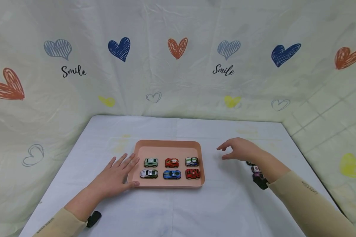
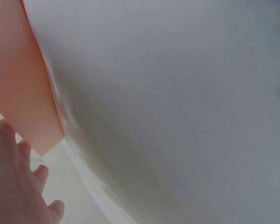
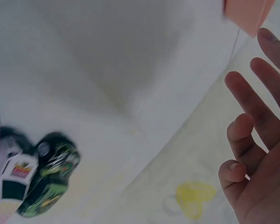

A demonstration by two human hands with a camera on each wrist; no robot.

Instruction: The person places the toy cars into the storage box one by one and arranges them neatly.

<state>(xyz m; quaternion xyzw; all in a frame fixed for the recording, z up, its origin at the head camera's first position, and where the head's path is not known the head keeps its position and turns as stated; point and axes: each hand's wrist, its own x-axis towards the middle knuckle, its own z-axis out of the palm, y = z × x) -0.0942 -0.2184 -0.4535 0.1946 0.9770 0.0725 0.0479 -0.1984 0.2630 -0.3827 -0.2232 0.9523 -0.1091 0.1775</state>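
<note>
A shallow pink tray [image 1: 160,149] bears toy cars in two rows of three. The back row has a pale green car [image 1: 151,162], a red car [image 1: 171,162] and a green-and-white car [image 1: 192,161]. In front stand a silver car [image 1: 149,173], a blue car [image 1: 172,174] and a red-and-black car [image 1: 192,173]. My left hand [image 1: 114,176] lies with spread fingers at the tray's left rim. Right of the tray, my right hand [image 1: 241,148] hovers above the table with loosely bent fingers, holding nothing. A green toy car [image 3: 51,172] stands below it in the right wrist view.
More toy cars [image 1: 256,169], partly hidden by my right forearm, are on the right side of the white-covered table [image 1: 178,210]. Small black devices are at both wrists. A cloth backdrop [image 1: 178,79] printed with hearts rises behind the table's far edge.
</note>
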